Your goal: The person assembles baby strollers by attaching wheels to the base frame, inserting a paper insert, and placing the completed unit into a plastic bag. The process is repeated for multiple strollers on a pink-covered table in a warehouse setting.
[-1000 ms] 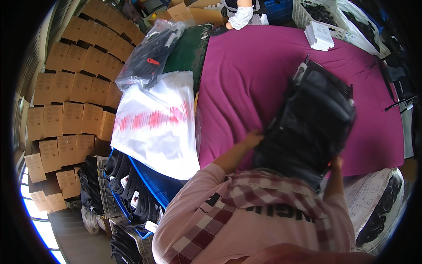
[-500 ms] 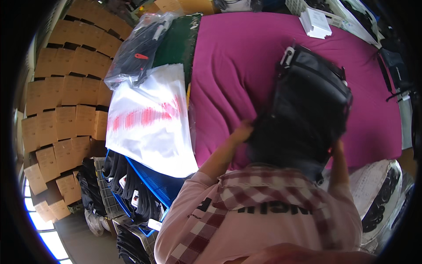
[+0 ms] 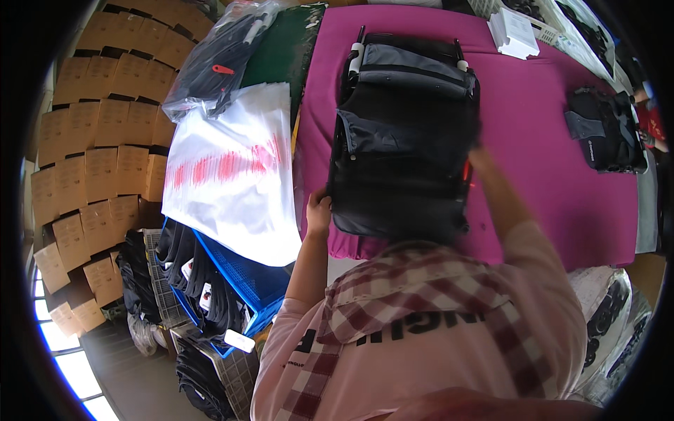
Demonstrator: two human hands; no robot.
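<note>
A black fabric item on a tubular frame (image 3: pixel 407 189), with grey panels and white clips at its far corners, lies flat on the magenta cloth (image 3: pixel 533 140) in front of me; its exact kind is unclear. My left hand (image 3: pixel 319 208) is closed on its left edge, near the lower corner. At the opposite edge is my right hand (image 3: pixel 479 160), smeared by motion, beside a small red mark on the frame; its fingers are hard to make out.
White plastic bags (image 3: pixel 232 168) with red print lie to the left, below a clear bag (image 3: pixel 221 63) of dark parts. A blue crate (image 3: pixel 246 274) stands lower left. White papers (image 3: pixel 512 34) and a smaller black-grey item (image 3: pixel 604 130) are at right, near another person's hand (image 3: pixel 658 142).
The black framed item has shifted left and straightened from its tilt. My left hand has moved left with it, and my right hand up its right edge. A smaller black-grey item has appeared at far right.
</note>
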